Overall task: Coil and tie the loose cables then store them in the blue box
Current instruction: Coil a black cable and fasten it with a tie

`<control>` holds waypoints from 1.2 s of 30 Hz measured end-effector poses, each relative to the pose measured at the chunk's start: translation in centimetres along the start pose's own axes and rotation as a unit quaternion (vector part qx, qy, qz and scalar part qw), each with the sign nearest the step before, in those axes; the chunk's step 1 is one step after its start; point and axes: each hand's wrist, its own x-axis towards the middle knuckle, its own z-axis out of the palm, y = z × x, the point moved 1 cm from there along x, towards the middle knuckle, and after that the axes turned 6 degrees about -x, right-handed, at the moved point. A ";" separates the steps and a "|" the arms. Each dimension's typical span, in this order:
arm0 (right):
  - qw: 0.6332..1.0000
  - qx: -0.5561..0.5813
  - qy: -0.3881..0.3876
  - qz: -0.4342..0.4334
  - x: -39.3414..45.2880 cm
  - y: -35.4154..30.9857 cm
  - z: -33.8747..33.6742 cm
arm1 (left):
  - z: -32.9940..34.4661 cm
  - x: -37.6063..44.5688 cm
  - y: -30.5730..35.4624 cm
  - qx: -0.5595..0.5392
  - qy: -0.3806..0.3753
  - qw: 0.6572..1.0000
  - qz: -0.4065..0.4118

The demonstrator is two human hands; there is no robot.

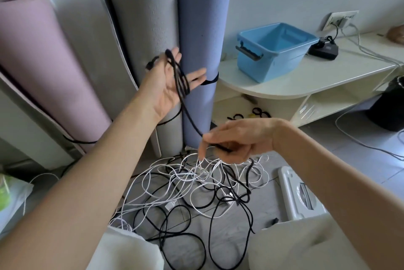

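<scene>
Two hands are up, one black cable (189,114) strung between them. Your left hand (169,82) is raised palm-up, fingers straight and spread, with several loops of that cable draped across the palm and fingers; one end sticks out past the thumb side. From there the cable drops diagonally to your right hand (235,140), whose fingers are curled around it, holding it just above the floor pile. The cable's tail hangs from the right hand into the loose cables (196,186), a tangle of white and black leads spread on the floor (360,153) between your knees.

Blue box (276,51) sits on the white tabletop (306,81) to the right, tilted toward you, lid off, well apart from both hands. Beside it, a black adapter (324,49) is wired to a wall socket (340,20). Small black ties (260,112) lie on the shelf under the tabletop. Pink (37,68), grey (146,27) and blue-purple (202,24) rolled mats stand against the wall behind your left hand.
</scene>
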 end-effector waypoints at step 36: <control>0.993 0.077 0.052 -0.070 -1.4 -1.0 -0.4 | -0.6 0.6 -1.3 0.020 0.116 0.993 0.002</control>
